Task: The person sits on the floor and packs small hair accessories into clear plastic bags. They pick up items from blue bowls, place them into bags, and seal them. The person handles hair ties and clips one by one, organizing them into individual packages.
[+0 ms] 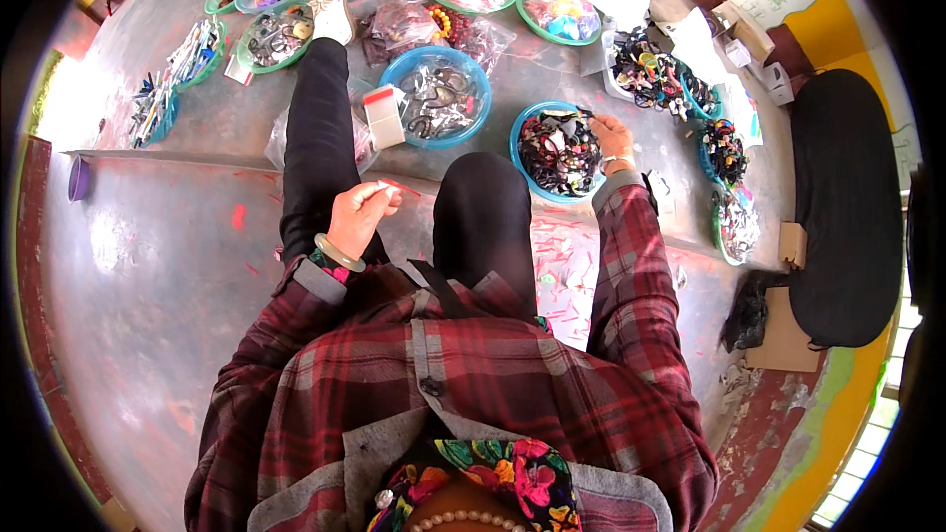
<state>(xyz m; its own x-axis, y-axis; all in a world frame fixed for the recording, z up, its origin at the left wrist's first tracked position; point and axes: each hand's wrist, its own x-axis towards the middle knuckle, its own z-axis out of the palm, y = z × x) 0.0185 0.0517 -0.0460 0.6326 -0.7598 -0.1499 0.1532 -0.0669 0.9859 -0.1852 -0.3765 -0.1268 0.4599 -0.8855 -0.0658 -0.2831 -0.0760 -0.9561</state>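
Head view: your left hand has thumb and fingers pinched on a thin red strip, up over your lap between the knees. Strip's long axis runs mostly crosswise; free end sticks out past the fingertips to your right, dipping slightly back toward you. There's a pale bit right at the pinch.

Your right hand is at the right side of a blue basin, fingers curled in over the edge onto dark looped items. Can't tell if they grip one; fingertips too small to read. Loops lie tangled, no common direction. Basin is round, so no long axis there.

Hands are well apart, right one farther out from you.

Beyond your left hand, a red-and-white packet: long axis runs away from you, red end far, leaning a little left. It sits just beside a larger basin of greyish pieces. Red scraps lie on the floor left of your left hand. Nearer you than the right hand, a pale sheet carries more red bits.
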